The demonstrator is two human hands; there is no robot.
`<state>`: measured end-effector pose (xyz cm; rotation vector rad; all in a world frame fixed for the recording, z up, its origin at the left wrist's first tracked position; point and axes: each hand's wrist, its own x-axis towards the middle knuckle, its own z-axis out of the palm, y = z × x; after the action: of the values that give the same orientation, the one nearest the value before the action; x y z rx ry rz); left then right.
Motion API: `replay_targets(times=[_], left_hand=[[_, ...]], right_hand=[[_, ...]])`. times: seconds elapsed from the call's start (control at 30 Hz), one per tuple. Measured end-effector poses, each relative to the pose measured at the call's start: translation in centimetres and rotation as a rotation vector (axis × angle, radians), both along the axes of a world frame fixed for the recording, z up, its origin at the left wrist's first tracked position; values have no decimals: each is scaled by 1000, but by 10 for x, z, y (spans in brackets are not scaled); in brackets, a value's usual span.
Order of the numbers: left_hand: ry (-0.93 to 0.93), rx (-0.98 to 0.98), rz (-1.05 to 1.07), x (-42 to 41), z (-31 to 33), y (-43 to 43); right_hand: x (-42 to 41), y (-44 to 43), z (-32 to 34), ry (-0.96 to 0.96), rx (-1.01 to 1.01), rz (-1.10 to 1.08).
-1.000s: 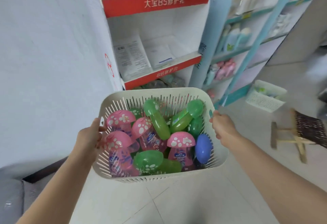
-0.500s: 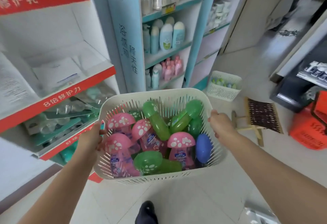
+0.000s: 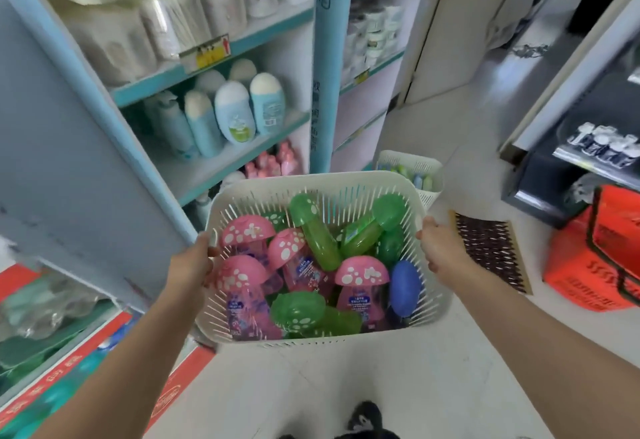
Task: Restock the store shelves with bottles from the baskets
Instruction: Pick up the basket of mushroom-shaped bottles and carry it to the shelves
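basket (image 3: 311, 184) of mushroom bottles (image 3: 360, 275) has swung away from the red display (image 3: 62, 372) to right in front of the blue shelves (image 3: 263, 34), left hand (image 3: 192, 265) and right hand (image 3: 441, 248) fingers still curled round its side rims, so shelving's probably next

Soft, even light fills the shop, brightest at the upper right, where the pale floor (image 3: 502, 67) carries a washed-out sheen. Shadows are faint. Motion blur smears the shelves (image 3: 145, 83) and the lower left corner. The basket (image 3: 311, 180) at centre is sharpest. Wide-angle distortion bends and tilts the shelf uprights toward the edges.
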<state>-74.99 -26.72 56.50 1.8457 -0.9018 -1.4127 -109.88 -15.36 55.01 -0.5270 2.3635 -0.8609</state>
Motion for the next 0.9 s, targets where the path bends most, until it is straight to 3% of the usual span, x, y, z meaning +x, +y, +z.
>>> replay_targets(times=[0.17,0.47,0.9], left_hand=[[-23,3,33,-86,-11,-45],[-14,49,163,-217,-41,-111],[-161,146,389,-336,-113,-195]], right_hand=[[-92,-58,-8,-46,-25,28],[-227,-167,-27,40,35,180],[-334,-318,-73,49,146,383]])
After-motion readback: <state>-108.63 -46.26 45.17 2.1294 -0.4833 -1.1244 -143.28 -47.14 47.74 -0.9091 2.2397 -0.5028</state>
